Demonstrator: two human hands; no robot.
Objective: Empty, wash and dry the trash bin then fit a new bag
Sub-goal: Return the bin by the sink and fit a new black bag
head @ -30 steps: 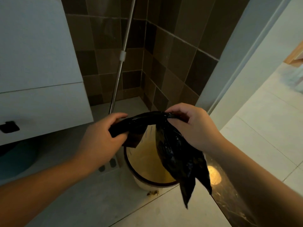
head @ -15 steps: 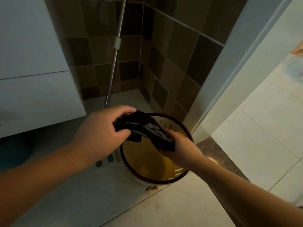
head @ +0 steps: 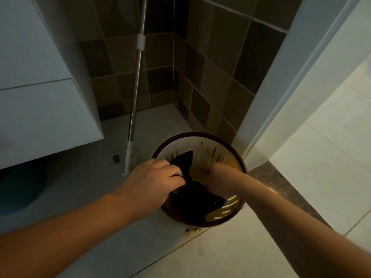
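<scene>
While the trash bin (head: pixel 200 138) stands upright on the floor in the tiled corner by the door frame (head: pixel 297 77), its round mouth facing up, a black bag (head: pixel 195 197) is seen crumpled inside it, one pointed corner directed up toward the far wall. The bag's edge is gripped by the curled fingers of the left hand (head: pixel 152 179). The right hand (head: pixel 210 173) is sunk in the bin; its fingers cannot be made out. A mop handle (head: pixel 136 87) is leaned nearby.

A single wide-angle camera worn on the head looks steeply down and forward at a tiled corner. Both forearms reach in from the bottom edge toward the trash bin (head: pixel 200 137), which sits close, below centre.
</scene>
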